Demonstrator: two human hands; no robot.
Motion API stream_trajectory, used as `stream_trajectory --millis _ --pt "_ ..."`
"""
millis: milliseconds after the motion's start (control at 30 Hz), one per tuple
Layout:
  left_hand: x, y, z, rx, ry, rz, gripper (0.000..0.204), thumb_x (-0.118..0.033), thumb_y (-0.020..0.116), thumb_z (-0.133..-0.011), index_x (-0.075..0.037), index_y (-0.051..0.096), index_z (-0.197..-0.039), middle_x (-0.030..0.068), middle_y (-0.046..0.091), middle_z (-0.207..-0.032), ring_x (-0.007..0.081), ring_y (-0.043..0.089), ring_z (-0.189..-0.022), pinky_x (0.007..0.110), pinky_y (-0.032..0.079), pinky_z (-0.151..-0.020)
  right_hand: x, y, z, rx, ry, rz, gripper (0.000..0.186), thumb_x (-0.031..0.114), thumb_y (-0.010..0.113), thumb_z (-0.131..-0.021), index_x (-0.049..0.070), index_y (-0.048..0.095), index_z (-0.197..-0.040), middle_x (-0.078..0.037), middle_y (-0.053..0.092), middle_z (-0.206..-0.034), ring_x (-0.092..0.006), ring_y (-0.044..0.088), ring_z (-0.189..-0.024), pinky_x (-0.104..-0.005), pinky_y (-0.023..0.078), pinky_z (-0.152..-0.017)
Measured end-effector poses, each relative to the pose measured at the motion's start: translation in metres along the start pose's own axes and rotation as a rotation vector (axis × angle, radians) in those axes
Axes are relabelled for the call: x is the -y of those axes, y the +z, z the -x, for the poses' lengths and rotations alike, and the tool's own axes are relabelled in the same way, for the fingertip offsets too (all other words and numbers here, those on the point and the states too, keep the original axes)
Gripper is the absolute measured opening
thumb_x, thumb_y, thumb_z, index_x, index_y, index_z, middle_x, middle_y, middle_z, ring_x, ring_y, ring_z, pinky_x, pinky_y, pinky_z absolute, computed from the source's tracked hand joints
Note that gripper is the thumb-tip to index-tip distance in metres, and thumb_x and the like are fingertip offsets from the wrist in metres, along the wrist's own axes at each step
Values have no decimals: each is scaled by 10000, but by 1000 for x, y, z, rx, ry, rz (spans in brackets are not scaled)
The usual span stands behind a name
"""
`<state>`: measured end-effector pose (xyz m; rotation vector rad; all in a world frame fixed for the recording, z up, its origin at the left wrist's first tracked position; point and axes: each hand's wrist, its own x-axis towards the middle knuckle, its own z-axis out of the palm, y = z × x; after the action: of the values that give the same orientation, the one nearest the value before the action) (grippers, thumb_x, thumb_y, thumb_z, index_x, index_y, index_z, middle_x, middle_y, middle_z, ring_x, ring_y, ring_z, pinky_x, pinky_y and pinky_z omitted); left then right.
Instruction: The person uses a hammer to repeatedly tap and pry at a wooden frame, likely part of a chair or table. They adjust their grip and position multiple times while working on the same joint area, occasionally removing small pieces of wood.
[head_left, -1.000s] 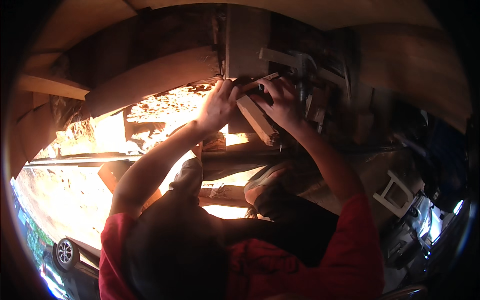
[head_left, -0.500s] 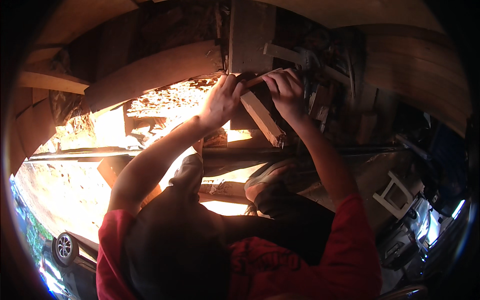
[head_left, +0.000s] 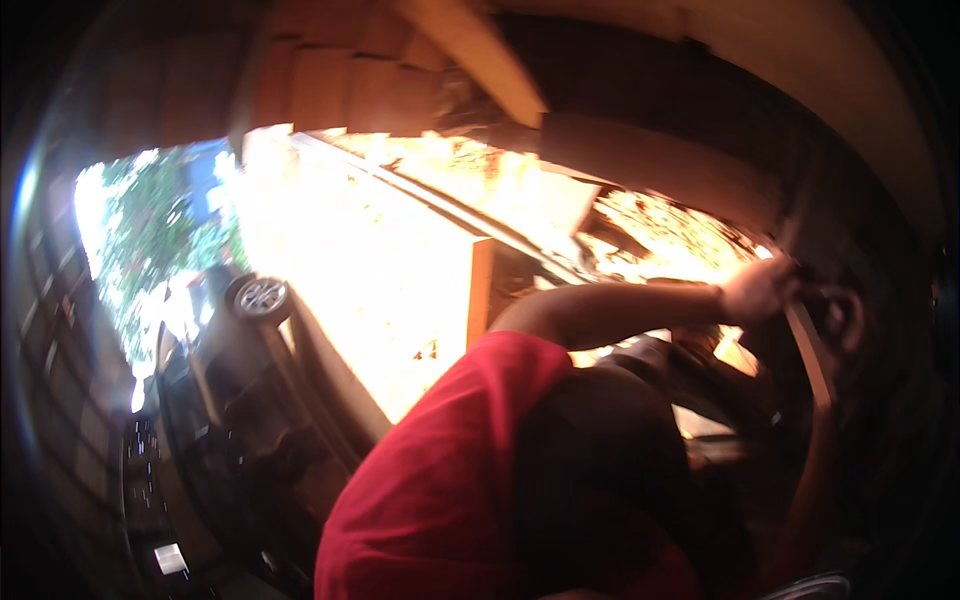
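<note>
Toward the right side, both my hands are close together in shadow, blurred by motion. My left hand (head_left: 757, 290) is closed, its fingers pinched at one end of a thin wooden strip (head_left: 814, 291) that shows only faintly. My right hand (head_left: 847, 318) is curled at the other end of that strip, dark and hard to make out. Just below the fingers, a squared piece of wood (head_left: 812, 360) slants down, its upper end next to my left hand.
A long board (head_left: 660, 160) lies beyond my left arm, beside sunlit wood chips (head_left: 670, 225). An upright wood piece (head_left: 480, 290) stands left of my elbow. Farther left is a dark car (head_left: 250, 400) on bright ground. Stacked planks (head_left: 340, 85) line the top.
The view has swung to the left, so my hands now appear at the far right and the car shows more fully. My hands stay close together around the strip.
</note>
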<state>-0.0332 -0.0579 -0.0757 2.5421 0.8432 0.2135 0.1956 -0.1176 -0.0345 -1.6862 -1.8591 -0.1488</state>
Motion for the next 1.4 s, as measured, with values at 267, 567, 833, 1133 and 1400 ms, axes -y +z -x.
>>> stream_trajectory --millis 267,567,833,1133,1400 --pt "-2 -11 2 -256 162 -60 375 -203 622 -924 55 677 -1190 319 549 -1391 462 577 -1252 513 556 -1017 -78 -63 6 337 274 65 374 251 761 -1029 -27 720 -1276 -202 732 -1235 -338 701 -1185 -445 554 -1043" --pt "1 -10 5 48 65 -58 459 -217 541 -1044 -3 566 -1449 284 554 -1380 456 558 -1298 548 509 -1077 -78 -30 66 454 600 5 415 284 612 -1127 -7 678 -1417 -260 692 -1400 -373 630 -1363 -457 460 -1193" --pt "3 -30 3 -142 168 -116 270 -149 724 -717 35 782 -906 174 603 -1114 359 550 -1080 437 504 -1015 -22 -135 18 576 611 -336 400 285 632 -1128 -4 634 -1405 -122 760 -1100 -235 726 -992 -409 556 -910" --pt "0 -33 6 -15 52 30 560 -106 612 -893 127 573 -1401 267 548 -1284 399 554 -1142 434 547 -955 4 -154 0 650 597 -155 372 255 679 -1094 8 657 -1372 -194 780 -1102 -353 774 -1032 -430 583 -887" --pt "3 -28 4 -127 167 -155 263 -117 707 -736 48 769 -931 152 574 -1120 337 530 -1096 414 518 -1005 6 -157 9 583 330 -46 269 202 731 -1034 42 706 -1248 -233 769 -963 -423 770 -905 -474 602 -726"
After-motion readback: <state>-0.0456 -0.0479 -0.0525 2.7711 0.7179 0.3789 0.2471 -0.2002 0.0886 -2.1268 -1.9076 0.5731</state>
